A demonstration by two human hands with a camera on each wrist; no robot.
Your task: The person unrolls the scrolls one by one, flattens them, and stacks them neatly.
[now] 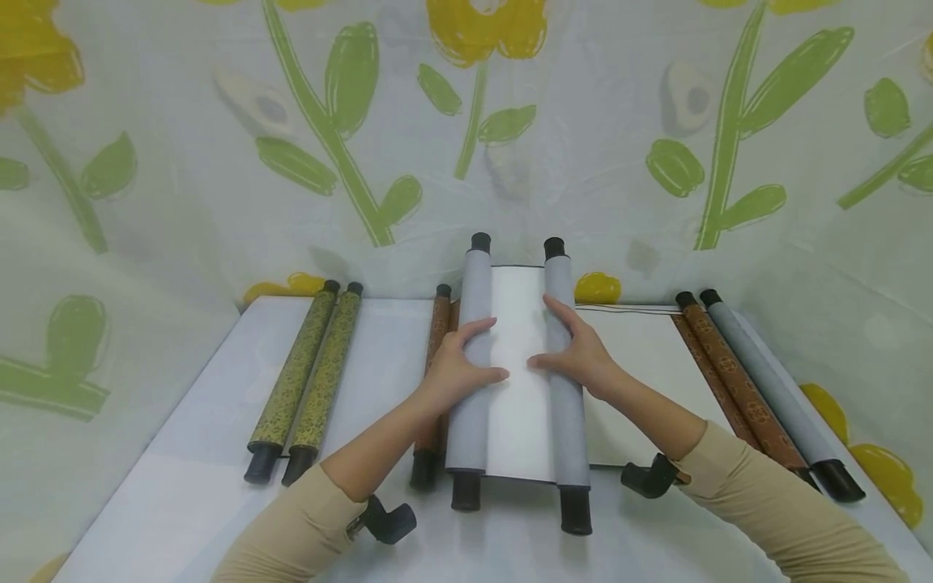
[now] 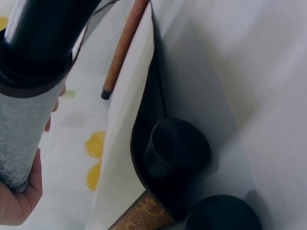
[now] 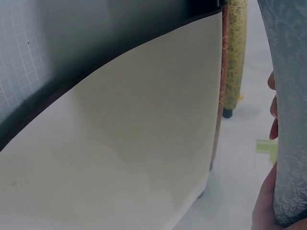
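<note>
Presently holding the grey scroll point(image 1: 518, 413) by its two rolls, above the table point(image 1: 160, 453) and partly over the cream sheet point(image 1: 641, 380) of a brown scroll. With the left hand point(image 1: 457, 360), gripping the left roll point(image 1: 469, 429) around its middle part, spreading thumb and forefinger apart across the front. With the right hand point(image 1: 579, 348), gripping the right roll point(image 1: 571, 429) in the same manner, as in a mirror. Slanting both forearms inward and forward, pointing the thumbs toward each other over the white strip, near but not touching. Having farther to the left the yellow-green scroll point(image 1: 324, 380).
</note>
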